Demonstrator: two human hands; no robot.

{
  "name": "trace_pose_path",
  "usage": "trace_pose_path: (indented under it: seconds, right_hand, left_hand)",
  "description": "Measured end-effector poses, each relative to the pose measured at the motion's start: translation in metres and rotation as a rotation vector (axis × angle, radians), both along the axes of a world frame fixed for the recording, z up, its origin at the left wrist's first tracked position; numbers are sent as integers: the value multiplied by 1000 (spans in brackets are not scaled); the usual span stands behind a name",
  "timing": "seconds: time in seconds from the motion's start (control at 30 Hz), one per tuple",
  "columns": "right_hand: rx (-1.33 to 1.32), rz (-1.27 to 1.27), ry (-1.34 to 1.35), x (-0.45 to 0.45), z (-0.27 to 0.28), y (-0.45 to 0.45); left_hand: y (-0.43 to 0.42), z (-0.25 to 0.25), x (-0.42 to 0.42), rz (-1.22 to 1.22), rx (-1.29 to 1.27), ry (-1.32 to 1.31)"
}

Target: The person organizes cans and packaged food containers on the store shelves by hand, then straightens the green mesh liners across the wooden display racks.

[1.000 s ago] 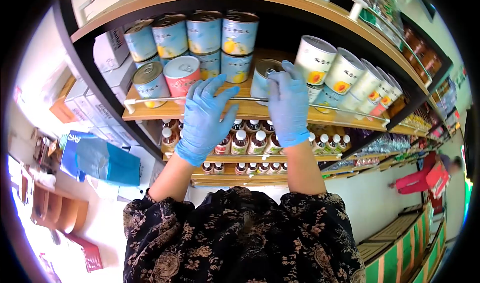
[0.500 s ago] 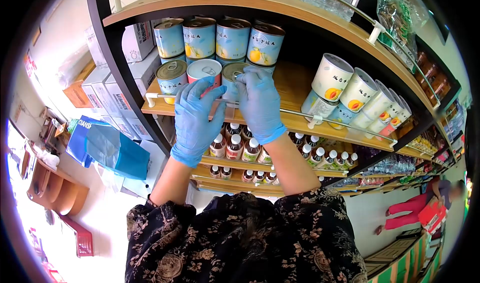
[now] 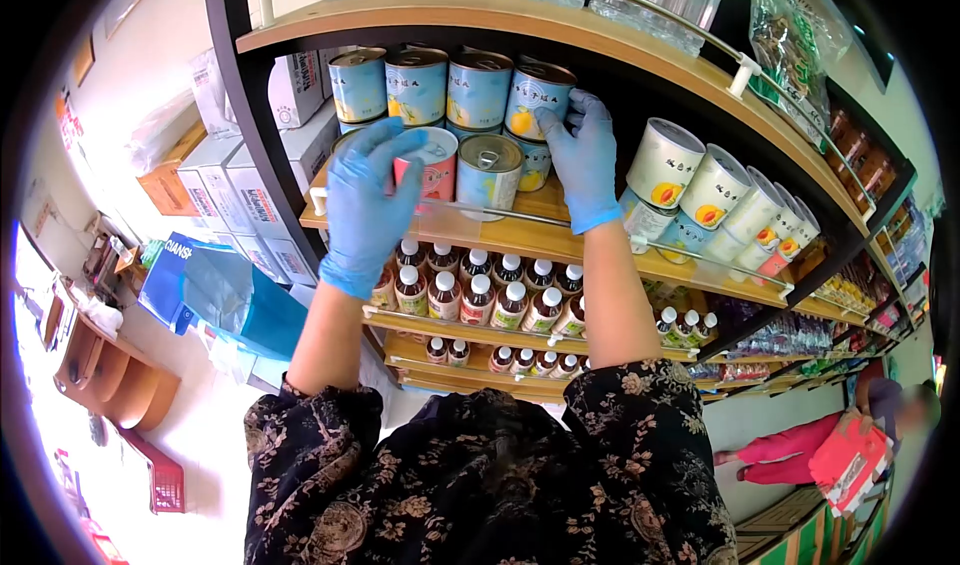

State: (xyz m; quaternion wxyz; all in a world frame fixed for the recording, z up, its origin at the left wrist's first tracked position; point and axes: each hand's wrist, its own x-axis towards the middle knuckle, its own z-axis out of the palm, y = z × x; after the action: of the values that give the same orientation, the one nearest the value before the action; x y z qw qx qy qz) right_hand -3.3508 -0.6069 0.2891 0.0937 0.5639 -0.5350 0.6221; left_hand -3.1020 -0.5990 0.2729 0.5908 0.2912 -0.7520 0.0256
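Observation:
Both my hands wear blue gloves. My left hand (image 3: pixel 372 205) is open in front of the pink can (image 3: pixel 438 170), fingers spread and partly hiding it and a can behind. My right hand (image 3: pixel 582 155) has its thumb and fingers apart at the right side of the upper blue can (image 3: pixel 538 100), which stands on another blue can (image 3: pixel 533 163). Whether the fingertips press on it is hard to tell. A blue can with a ring-pull lid (image 3: pixel 489 175) stands alone at the shelf front, right of the pink one.
White peach cans (image 3: pixel 665 163) stand stacked at the right of the wooden shelf (image 3: pixel 600 237). A metal rail (image 3: pixel 500 215) crosses its front. Bottles (image 3: pixel 510 306) fill the shelf below. Blue bin (image 3: pixel 235 295) at left; a person holding a red box (image 3: pixel 850 463) at lower right.
The front blue can now stands released beside the pink can, after moving left earlier. My right hand has gone from it to the right side of the rear stack. My left hand has shifted slightly left.

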Motion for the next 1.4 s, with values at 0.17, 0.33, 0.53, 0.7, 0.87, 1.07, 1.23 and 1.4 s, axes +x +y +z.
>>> trace_pose_path:
  seconds: [0.17,0.33,0.53,0.7,0.87,1.07,1.23,1.4]
  right_hand:
    - [-8,-9,62,3,-2,27]
    - [-288,-358,419,-4,3,88]
    - [-185,-355,35,-34,-22,129]
    - [47,-501,84,-49,-42,140]
    - [130,-528,177,-37,-40,152]
    - [-55,-92,195,3,-14,142]
    - [-52,81,426,49,13,68]
    - [-221,-20,698,90,43,6]
  left_hand:
    - [-4,1,8,-81,138,70]
    - [22,-9,-18,-234,258,4]
    - [42,-10,-96,-977,566,95]
    - [27,-14,-173,-977,698,23]
    - [18,-21,-198,-879,607,-73]
    - [30,2,-129,-731,345,-6]
    - [-18,25,-41,-346,220,274]
    - [-98,27,38,-12,311,397]
